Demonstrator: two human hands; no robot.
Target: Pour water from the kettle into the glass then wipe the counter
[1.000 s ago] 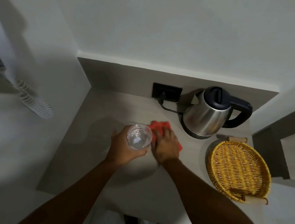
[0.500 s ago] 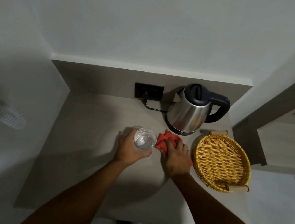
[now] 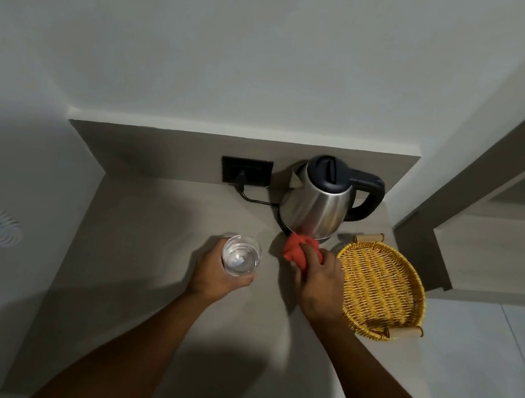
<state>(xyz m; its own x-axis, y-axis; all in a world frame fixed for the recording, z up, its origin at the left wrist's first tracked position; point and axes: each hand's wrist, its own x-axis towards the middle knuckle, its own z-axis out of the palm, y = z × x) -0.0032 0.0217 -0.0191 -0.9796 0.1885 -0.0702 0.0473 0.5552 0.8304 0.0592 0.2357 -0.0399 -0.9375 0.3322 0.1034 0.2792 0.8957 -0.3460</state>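
A clear glass [image 3: 241, 255] with water in it stands upright over the grey counter [image 3: 151, 234], and my left hand [image 3: 216, 274] is wrapped around its side. A steel kettle [image 3: 320, 202] with a black lid and handle sits on its base at the back right. Just in front of the kettle base lies a bunched red cloth [image 3: 297, 251], which my right hand [image 3: 321, 284] presses onto the counter, fingers curled over it. Part of the cloth is hidden under that hand.
A yellow wicker basket [image 3: 385, 290] with wooden handles stands right of my right hand, near the counter's right edge. A black wall socket [image 3: 246, 171] with the kettle's cord is at the back. White walls close in the back and left.
My right hand has slid the red cloth to the right and toward the kettle base. The glass stays in my left hand; the view has shifted.
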